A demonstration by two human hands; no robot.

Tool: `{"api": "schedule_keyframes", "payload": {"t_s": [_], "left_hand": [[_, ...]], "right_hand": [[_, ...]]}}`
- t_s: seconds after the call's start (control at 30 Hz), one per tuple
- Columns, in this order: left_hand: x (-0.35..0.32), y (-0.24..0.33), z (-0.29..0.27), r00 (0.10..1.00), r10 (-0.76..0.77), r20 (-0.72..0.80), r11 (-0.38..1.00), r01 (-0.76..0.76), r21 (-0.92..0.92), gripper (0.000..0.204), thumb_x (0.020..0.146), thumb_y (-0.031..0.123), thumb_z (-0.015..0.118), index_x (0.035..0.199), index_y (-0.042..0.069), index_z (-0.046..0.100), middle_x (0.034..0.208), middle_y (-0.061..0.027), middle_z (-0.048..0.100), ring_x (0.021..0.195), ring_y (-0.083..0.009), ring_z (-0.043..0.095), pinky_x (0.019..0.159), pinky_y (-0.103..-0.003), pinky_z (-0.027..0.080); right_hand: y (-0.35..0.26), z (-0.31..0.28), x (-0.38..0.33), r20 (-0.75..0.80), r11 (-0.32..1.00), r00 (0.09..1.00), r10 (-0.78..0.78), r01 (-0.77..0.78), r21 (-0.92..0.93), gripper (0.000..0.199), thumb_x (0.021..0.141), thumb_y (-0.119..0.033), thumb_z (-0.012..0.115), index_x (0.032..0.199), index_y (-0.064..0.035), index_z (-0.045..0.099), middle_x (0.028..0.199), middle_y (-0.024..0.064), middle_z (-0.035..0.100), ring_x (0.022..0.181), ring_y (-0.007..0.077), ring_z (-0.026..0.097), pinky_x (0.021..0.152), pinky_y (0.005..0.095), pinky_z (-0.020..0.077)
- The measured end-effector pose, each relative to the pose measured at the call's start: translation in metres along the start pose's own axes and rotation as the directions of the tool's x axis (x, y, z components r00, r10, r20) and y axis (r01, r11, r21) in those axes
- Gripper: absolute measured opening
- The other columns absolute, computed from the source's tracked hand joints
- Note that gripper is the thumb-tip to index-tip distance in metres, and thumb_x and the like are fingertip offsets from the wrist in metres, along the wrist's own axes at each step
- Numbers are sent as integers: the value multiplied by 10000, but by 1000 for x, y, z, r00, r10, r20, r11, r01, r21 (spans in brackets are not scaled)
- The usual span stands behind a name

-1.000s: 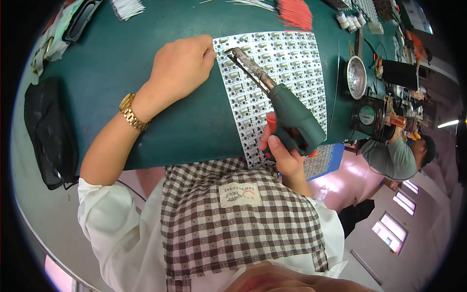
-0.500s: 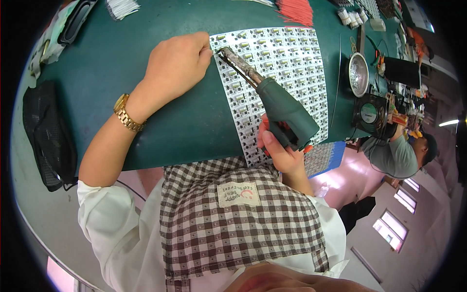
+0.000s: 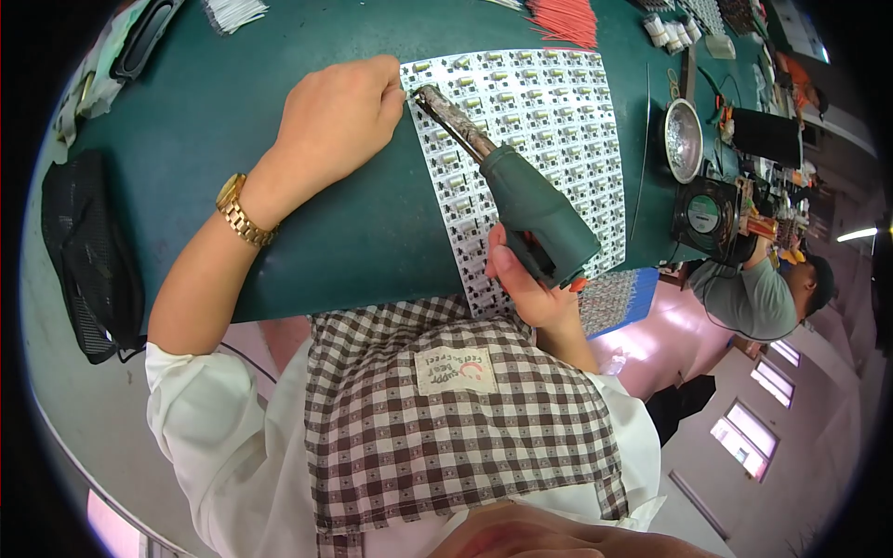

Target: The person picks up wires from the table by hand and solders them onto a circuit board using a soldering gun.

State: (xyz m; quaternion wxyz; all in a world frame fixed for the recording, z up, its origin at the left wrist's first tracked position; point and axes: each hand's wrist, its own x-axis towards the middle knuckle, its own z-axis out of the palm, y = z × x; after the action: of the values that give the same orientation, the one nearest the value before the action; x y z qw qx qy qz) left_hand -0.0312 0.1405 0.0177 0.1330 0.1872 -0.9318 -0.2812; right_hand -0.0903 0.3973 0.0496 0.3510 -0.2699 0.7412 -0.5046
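Note:
A green soldering gun (image 3: 539, 205) is in my right hand (image 3: 532, 296), whose fingers wrap round its handle. Its dark, worn tip points up and left, over the far left corner of a white circuit board panel (image 3: 561, 139). Rows of small components cover the panel, which lies flat on the green table (image 3: 363, 232). Beside that same corner my left hand (image 3: 339, 116) is closed in a pinch, close to the gun's tip. Whatever its fingertips grip is hidden or too small to make out. A gold watch circles the left wrist.
Bundles of red wires (image 3: 565, 20) and white wires (image 3: 233, 14) lie at the far edge. Rightward stand a metal bowl (image 3: 684, 141) and a black fan (image 3: 704, 216). A black mesh bag (image 3: 91, 251) lies at the left edge. Another person (image 3: 753, 288) works at the right.
The soldering gun and my right hand have shifted slightly left and away from me. My left hand has barely moved, staying pinched at the panel's corner.

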Motion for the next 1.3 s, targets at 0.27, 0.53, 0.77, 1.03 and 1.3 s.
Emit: {"api": "schedule_keyframes", "payload": {"t_s": [0.27, 0.53, 0.77, 1.03, 1.3], "left_hand": [[0, 0, 1, 1000, -3, 12, 1000, 3, -2, 163, 854, 187, 553, 781, 41, 543, 680, -125, 590, 641, -331, 573, 581, -423, 438], [-2, -1, 1, 999, 32, 0, 999, -32, 16, 168, 855, 178, 567, 784, 30, 531, 702, -138, 594, 659, -343, 570, 589, -423, 438], [-1, -28, -44, 1000, -17, 20, 998, 18, -66, 164, 857, 148, 614, 821, 0, 550, 619, -94, 491, 563, -164, 454, 555, -309, 393], [-15, 4, -9, 991, -39, 129, 968, 70, -239, 158, 838, 155, 628, 789, 10, 590, 606, -56, 524, 538, -131, 461, 534, -283, 401], [-12, 5, -3, 992, -91, 88, 977, 106, -187, 164, 801, 168, 652, 751, 18, 605, 585, -73, 556, 508, -180, 521, 514, -320, 412]], "right_hand": [[-5, 2, -4, -155, 984, 985, -81, 104, 146, 317, 814, -146, 593, 1067, 31, 522, 720, 83, 574, 611, 146, 559, 565, 268, 454], [-4, 0, -7, -103, 972, 988, -112, 131, 195, 475, 798, -169, 610, 1200, 55, 493, 746, 115, 583, 609, 170, 570, 585, 283, 473], [-1, 1, -8, -66, 977, 990, -122, 132, 170, 448, 815, -116, 571, 1223, 47, 486, 763, 120, 583, 624, 176, 568, 601, 287, 470], [6, -3, -19, -23, 993, 995, -92, 94, 65, 455, 820, -126, 571, 1238, 22, 470, 777, 108, 575, 652, 162, 553, 597, 283, 448], [16, -11, -23, -1, 985, 993, -117, 116, -128, 169, 783, -35, 665, 949, -7, 649, 857, 71, 655, 753, 183, 641, 668, 294, 493]]}}
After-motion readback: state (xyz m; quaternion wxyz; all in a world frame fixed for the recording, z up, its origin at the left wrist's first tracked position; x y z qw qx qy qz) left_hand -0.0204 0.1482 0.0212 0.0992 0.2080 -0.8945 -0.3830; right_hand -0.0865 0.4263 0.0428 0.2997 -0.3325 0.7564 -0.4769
